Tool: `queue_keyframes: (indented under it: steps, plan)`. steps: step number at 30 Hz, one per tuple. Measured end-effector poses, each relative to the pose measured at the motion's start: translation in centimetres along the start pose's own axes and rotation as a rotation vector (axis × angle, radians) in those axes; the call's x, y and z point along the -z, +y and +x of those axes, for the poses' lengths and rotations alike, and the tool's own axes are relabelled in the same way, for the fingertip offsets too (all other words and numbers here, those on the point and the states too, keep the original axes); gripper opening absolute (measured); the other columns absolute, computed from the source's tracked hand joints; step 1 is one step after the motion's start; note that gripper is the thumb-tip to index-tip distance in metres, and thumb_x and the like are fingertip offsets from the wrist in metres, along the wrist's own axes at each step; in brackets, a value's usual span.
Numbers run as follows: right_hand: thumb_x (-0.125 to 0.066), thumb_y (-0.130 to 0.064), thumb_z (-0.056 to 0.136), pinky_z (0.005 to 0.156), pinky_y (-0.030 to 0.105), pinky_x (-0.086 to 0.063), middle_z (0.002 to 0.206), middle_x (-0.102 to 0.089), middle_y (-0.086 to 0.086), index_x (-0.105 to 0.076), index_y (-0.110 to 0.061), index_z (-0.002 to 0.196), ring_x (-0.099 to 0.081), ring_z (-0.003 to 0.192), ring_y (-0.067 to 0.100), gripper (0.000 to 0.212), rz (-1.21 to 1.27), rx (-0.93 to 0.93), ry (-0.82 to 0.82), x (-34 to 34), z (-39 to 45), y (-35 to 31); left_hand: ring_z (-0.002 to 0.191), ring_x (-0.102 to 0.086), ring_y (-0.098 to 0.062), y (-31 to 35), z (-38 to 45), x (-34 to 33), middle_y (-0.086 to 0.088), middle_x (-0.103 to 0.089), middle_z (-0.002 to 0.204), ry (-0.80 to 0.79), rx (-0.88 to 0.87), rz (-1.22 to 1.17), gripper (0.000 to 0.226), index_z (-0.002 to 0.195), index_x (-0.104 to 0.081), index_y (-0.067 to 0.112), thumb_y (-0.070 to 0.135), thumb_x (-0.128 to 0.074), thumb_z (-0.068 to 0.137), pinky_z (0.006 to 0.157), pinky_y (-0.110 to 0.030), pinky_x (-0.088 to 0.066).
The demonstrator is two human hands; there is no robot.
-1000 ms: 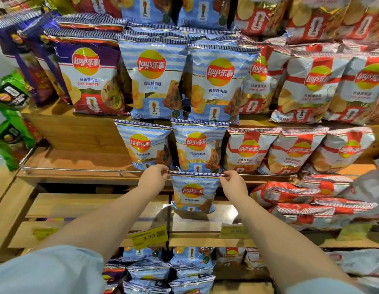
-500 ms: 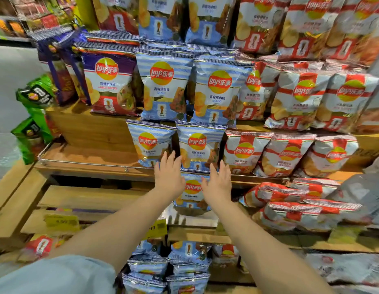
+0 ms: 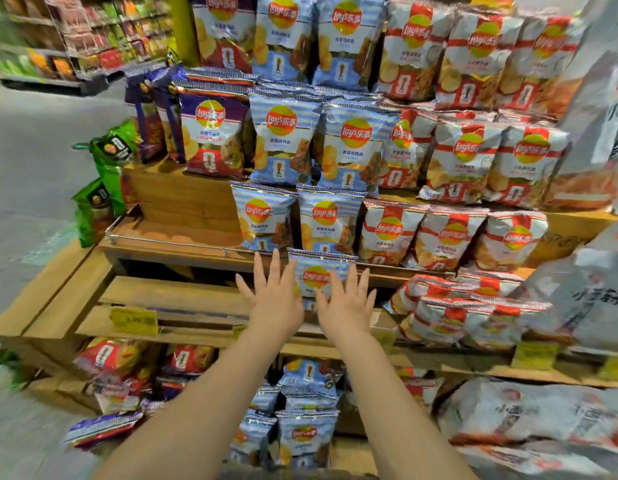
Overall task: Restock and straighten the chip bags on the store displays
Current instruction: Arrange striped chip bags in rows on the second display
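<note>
Both hands spread wide, fingers straight: left hand (image 3: 276,299) and right hand (image 3: 349,303) are either side of the small blue chip bag (image 3: 316,273) standing on the wooden shelf (image 3: 176,292).

The Lay's logo with Chinese characters is readable on the blue-striped bags (image 3: 283,143), red-and-white bags (image 3: 463,161) and a purple bag (image 3: 210,133) at twelve o'clock; yellow price tags (image 3: 134,320) are too blurred to read.
</note>
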State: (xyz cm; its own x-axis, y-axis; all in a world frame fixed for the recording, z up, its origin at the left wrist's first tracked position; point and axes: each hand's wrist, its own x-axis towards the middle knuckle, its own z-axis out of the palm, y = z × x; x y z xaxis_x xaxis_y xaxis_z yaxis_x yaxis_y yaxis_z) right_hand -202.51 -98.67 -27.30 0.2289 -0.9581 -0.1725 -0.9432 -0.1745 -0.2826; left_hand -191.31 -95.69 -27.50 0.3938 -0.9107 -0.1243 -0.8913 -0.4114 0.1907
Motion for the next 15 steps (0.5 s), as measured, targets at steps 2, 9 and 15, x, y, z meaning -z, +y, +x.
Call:
queue_keyframes:
  steps: [2,9,15]
  plan:
    - [-0.026,-0.048,0.100,0.115,0.050,0.008,0.159,0.013,0.005,-0.010,-0.026,0.152,0.020,0.144,0.029,0.059,-0.002,-0.004,-0.001,-0.1,-2.5,-0.1,0.142,0.025,-0.029,-0.7,-2.2,0.1,0.005,0.020,0.157,0.019,-0.014,0.024,0.072,0.151,0.003,0.035,0.044,-0.041,0.096,0.109,-0.062,0.010]
    - [-0.027,-0.048,0.100,0.115,0.052,0.008,0.159,0.012,0.005,-0.014,-0.026,0.151,0.024,0.143,0.028,0.058,-0.007,0.035,-0.040,-1.5,-12.0,-0.8,0.140,0.029,-0.033,-3.3,-12.5,-0.6,0.001,0.027,0.156,-0.014,0.034,0.085,0.074,0.150,0.009,0.033,0.037,-0.042,0.096,0.107,-0.064,0.013]
    - [-0.027,-0.048,0.100,0.114,0.052,0.010,0.159,0.012,0.006,-0.010,-0.025,0.152,0.023,0.143,0.028,0.059,-0.052,0.194,-0.040,-1.9,-19.7,-0.9,0.140,0.029,-0.031,-5.0,-20.9,-1.5,0.002,0.025,0.156,0.061,0.135,0.096,0.071,0.151,0.008,0.034,0.038,-0.038,0.097,0.106,-0.064,0.016]
